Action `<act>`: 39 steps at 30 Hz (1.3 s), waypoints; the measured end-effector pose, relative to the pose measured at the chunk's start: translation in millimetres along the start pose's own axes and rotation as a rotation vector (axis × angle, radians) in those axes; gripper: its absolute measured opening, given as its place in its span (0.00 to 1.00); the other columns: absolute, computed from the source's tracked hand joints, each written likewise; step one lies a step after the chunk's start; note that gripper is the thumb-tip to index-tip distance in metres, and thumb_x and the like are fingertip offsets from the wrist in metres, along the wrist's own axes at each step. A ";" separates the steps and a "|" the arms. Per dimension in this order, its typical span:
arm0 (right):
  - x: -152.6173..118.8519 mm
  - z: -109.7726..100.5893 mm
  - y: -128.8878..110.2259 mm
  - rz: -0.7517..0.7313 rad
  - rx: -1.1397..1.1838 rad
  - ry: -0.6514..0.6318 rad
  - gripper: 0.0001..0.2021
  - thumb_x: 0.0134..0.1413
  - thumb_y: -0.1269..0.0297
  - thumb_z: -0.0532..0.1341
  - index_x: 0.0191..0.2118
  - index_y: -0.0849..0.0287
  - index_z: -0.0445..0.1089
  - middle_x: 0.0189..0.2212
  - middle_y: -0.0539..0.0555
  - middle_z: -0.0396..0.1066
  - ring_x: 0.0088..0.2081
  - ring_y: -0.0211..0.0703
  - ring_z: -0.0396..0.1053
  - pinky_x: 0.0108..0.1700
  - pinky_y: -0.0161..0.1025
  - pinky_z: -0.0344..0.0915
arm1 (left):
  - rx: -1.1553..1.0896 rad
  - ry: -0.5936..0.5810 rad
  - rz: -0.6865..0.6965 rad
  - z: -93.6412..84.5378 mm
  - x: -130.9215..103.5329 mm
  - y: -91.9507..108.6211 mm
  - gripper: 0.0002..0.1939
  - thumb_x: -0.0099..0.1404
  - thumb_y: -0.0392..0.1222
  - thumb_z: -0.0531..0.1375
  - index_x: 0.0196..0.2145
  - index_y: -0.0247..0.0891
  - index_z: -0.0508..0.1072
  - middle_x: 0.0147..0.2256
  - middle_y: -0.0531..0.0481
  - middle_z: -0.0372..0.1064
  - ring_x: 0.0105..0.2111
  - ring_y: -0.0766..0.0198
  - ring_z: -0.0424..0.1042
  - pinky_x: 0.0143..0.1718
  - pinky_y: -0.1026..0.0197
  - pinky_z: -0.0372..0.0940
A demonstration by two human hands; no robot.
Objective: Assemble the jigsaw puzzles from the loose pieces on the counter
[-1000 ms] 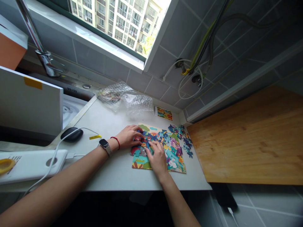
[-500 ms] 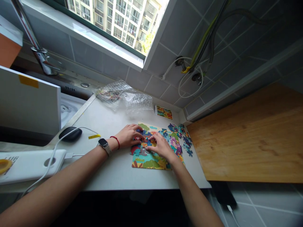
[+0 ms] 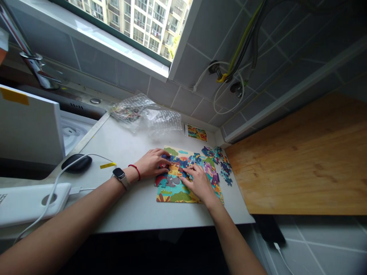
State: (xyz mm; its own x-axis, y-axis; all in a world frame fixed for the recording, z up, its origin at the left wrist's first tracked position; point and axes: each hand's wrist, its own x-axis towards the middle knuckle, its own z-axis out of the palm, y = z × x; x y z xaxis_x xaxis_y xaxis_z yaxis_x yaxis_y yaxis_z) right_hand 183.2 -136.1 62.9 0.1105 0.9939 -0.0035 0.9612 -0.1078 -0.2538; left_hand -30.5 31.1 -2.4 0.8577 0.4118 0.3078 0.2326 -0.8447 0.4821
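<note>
A colourful jigsaw puzzle (image 3: 177, 196) with cartoon animals lies flat on the white tabletop, many of its pieces joined. My left hand (image 3: 153, 163) rests over its left edge, thumb and fingers apart, touching the pieces there. On the middle of the puzzle lies my right hand (image 3: 197, 183), fingertips down and thumb spread away from them; I see no piece held in it. Part of the picture is hidden under both hands. Loose puzzle pieces (image 3: 225, 167) are heaped just right of the puzzle.
Behind the puzzle lie a small picture card (image 3: 196, 132) and a clear plastic bag (image 3: 129, 110) with bits inside. A black mouse (image 3: 77, 163), a white power strip (image 3: 31, 202) and its cable are at left. A wooden board (image 3: 301, 160) borders the table on the right.
My right hand has shifted slightly right, away from my left, uncovering more of the puzzle's middle. My left hand stays at the left edge. The whole view has moved a little.
</note>
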 end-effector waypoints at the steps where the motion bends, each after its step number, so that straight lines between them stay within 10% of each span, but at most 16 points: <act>1: 0.4 -1.0 0.5 -0.004 -0.015 -0.013 0.17 0.64 0.57 0.70 0.57 0.52 0.81 0.48 0.58 0.76 0.53 0.53 0.72 0.59 0.47 0.70 | -0.003 0.002 0.000 0.2 0.1 -0.2 0.15 0.69 0.48 0.69 0.53 0.53 0.84 0.58 0.45 0.74 0.57 0.46 0.72 0.59 0.43 0.68; 39: 1.3 8.1 -22.5 0.154 -0.131 -0.006 0.17 0.67 0.56 0.65 0.57 0.52 0.82 0.66 0.64 0.67 0.68 0.63 0.64 0.68 0.55 0.64 | -0.055 0.045 0.000 4.7 0.8 -3.6 0.13 0.67 0.49 0.70 0.49 0.52 0.85 0.56 0.46 0.74 0.56 0.46 0.72 0.59 0.45 0.67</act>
State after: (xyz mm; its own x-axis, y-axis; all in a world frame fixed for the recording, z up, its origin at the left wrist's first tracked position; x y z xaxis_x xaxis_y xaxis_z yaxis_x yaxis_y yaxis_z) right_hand 159.6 -132.2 60.7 0.2573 0.9656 -0.0388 0.9579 -0.2601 -0.1217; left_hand -28.5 32.9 -7.8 0.8358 0.4282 0.3436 0.2064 -0.8250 0.5261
